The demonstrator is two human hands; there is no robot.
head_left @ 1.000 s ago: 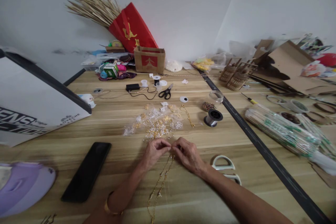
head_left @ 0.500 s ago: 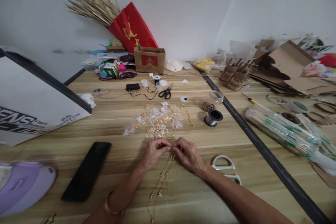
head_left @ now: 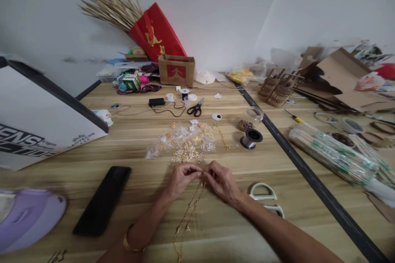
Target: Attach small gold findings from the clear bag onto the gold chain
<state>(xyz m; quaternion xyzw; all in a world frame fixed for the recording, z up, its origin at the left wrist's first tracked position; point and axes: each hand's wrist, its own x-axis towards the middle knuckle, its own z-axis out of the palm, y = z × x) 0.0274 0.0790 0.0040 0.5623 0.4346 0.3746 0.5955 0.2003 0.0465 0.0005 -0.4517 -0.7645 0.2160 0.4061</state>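
My left hand point(head_left: 181, 179) and my right hand point(head_left: 221, 181) meet at the fingertips over the wooden table point(head_left: 148, 213), both pinched on the top end of a gold beaded chain point(head_left: 188, 220). The chain trails down the table towards me between my forearms. Just beyond my fingers lies a heap of small gold and clear beads and charms point(head_left: 185, 144) in plastic bags. A gold bangle sits on my left wrist point(head_left: 129, 244).
A black phone point(head_left: 103, 199) lies to the left, white scissors point(head_left: 265, 197) to the right. A wire spool point(head_left: 251, 137), bead jar point(head_left: 249, 117), black scissors point(head_left: 195, 109), a white box point(head_left: 37, 119), a purple cap point(head_left: 27, 218) and bundled sticks point(head_left: 336, 154) surround them.
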